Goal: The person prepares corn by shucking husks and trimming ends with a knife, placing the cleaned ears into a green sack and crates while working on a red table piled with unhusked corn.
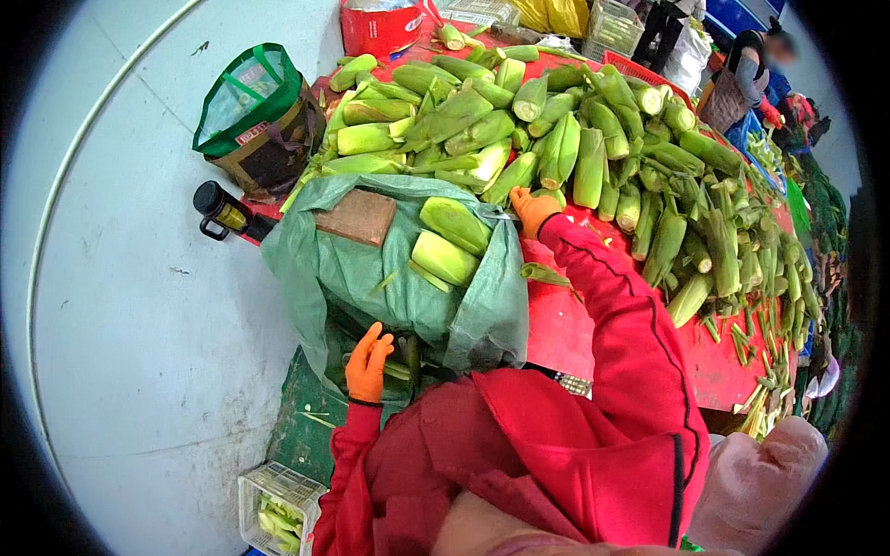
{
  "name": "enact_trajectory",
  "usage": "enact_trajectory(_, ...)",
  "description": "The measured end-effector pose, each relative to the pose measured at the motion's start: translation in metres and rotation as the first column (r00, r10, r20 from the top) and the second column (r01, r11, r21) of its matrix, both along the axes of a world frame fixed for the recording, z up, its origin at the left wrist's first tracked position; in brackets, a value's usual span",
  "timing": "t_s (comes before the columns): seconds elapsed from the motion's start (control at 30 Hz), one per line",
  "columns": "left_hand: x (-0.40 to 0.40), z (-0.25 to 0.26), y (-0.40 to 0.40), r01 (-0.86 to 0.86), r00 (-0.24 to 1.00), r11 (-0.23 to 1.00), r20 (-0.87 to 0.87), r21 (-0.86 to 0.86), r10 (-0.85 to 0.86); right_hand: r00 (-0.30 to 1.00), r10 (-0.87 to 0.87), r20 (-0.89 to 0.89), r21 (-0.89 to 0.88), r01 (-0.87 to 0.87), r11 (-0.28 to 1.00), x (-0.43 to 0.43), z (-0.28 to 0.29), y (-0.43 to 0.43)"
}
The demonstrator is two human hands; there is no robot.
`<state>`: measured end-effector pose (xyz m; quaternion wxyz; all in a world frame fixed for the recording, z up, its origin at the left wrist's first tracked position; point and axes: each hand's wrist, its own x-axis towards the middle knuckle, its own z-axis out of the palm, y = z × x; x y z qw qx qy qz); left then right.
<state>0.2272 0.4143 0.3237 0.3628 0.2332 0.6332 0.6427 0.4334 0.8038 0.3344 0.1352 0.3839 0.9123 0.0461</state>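
My right hand (532, 210), in an orange glove, is closed around the handle of a knife (502, 216); part of the blade shows to the left of the fingers, beside the heap of corn in husks (556, 149). Lower left, my left hand (368, 365), also gloved in orange, holds nothing, its fingers apart over the near edge of a green woven plastic sack (389, 299). Two trimmed ears of corn (445, 257) lie on the sack, along with a strip of husk (429, 276). A brown block (357, 217) rests at the sack's far left.
A green-rimmed bag (264, 142) and a black flask (224, 207) stand left of the red table (563, 326). A white plastic crate (281, 507) with green husks is at lower left. Cut pieces lie at the right. A person (744, 80) works at the far right.
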Motion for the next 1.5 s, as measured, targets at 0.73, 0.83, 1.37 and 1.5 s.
enact_trajectory(0.73,0.136,-0.015,0.154,0.864,0.168,0.304,-0.339,-0.401,-0.926,-0.19,-0.729,-0.658,-0.701,-0.198,0.685,0.109,0.114,-0.159)
enact_trajectory(0.83,0.165,-0.065,0.164,0.828,0.15,0.431,-0.599,-0.359,-0.787,-0.14,-0.745,-0.653,-0.7,-0.266,0.663,0.075,0.121,-0.177)
enact_trajectory(1.37,-0.008,0.061,0.047,0.281,0.959,0.923,-0.032,0.263,-0.282,0.486,-0.635,-0.601,-0.798,-0.325,0.507,-0.081,0.061,-0.242)
enact_trajectory(1.5,-0.024,0.041,0.019,0.161,0.987,0.961,-0.03,0.224,-0.158,0.248,-0.795,-0.553,-0.79,-0.46,0.406,-0.103,0.082,-0.266)
